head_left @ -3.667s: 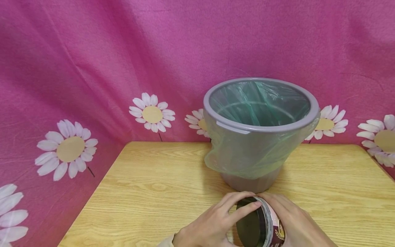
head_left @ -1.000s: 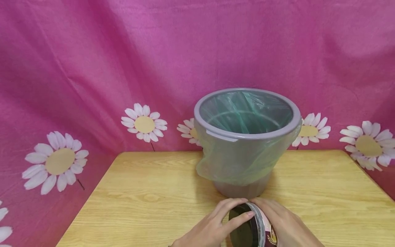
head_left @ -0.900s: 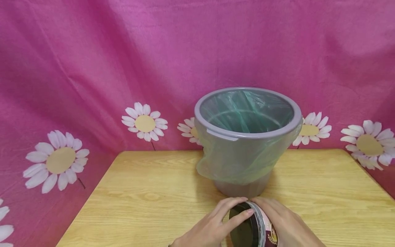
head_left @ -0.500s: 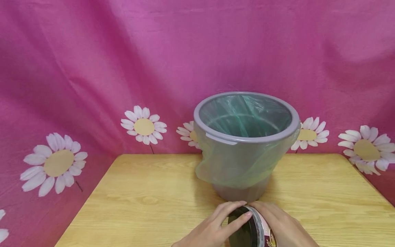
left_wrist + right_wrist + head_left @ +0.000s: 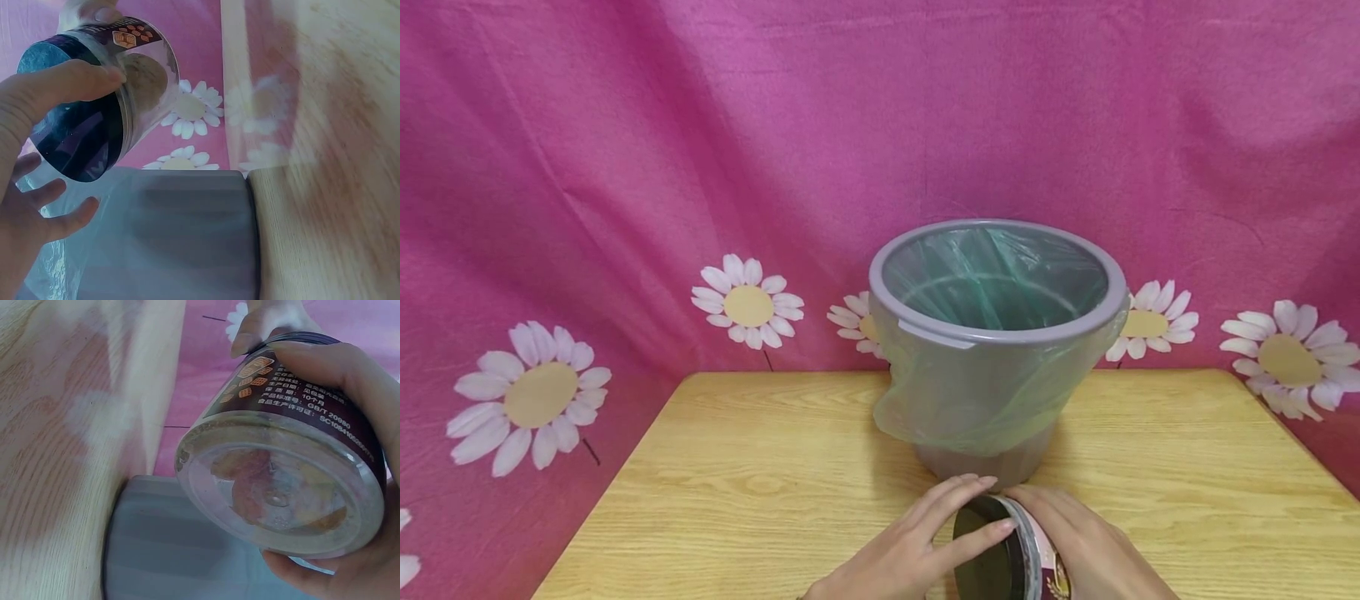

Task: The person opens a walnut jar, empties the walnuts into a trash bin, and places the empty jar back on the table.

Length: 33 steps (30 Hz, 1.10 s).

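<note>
A clear jar (image 5: 275, 494) with a maroon label is tipped on its side above the near part of the table, its dark lid (image 5: 81, 134) facing left. My right hand (image 5: 1090, 542) grips the jar body from the right. My left hand (image 5: 902, 542) is at the lid end: the thumb lies along the lid's edge, while the other fingers are spread out and stand off the lid in the left wrist view. The lid sits at the jar's mouth. Through the clear bottom, pinkish-brown shapes show in the right wrist view.
Just beyond my hands stands a grey bin (image 5: 1015, 337) lined with a thin green bag (image 5: 992, 287) folded over its rim. The wooden table (image 5: 760, 467) spreads to both sides. A pink cloth (image 5: 820, 150) with white daisies hangs behind and at the left.
My left fingers have lifted slightly away from the lid since half a second ago. The right hand keeps its hold on the jar. Over the longer span, the view has shifted slightly.
</note>
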Available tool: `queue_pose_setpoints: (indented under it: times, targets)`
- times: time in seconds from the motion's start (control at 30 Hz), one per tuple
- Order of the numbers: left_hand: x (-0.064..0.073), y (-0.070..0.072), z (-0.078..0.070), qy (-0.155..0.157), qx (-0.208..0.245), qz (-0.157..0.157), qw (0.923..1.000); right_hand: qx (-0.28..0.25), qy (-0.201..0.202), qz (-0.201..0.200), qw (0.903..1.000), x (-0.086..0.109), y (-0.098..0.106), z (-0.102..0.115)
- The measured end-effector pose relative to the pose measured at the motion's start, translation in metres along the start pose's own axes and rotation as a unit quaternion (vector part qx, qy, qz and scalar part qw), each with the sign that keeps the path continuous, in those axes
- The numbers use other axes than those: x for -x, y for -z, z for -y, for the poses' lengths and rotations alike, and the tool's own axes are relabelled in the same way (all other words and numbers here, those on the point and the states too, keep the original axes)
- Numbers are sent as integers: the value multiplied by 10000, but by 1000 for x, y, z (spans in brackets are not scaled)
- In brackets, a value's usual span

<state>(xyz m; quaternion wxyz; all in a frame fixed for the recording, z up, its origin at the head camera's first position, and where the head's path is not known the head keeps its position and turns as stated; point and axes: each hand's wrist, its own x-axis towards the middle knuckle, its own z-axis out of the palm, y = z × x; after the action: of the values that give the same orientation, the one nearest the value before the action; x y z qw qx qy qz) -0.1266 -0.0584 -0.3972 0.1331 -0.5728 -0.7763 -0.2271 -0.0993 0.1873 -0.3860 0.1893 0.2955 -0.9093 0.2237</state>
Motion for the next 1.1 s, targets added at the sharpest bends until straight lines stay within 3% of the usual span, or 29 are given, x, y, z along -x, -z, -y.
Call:
queue_pose_setpoints:
  times: [0.23, 0.5, 0.8, 1.03, 1.1]
  targets:
    - [0, -3, 2, -382, -309, -198, 9986, -83, 5, -26, 10000, 0, -1, 0]
    - [0, -2, 1, -154, -138, -55, 9998, -138, -63, 65, 9999, -1, 0, 0]
    - [0, -4, 2, -447, -235, -173, 9986, -187, -164, 152, 9996, 0, -1, 1]
    - [-1, -2, 0, -210, -331, -44, 9992, -29, 375, -209, 9991, 0, -3, -1]
    - [-1, -1, 0, -276, -340, -67, 9990, 27, 496, -288, 9983, 0, -3, -2]
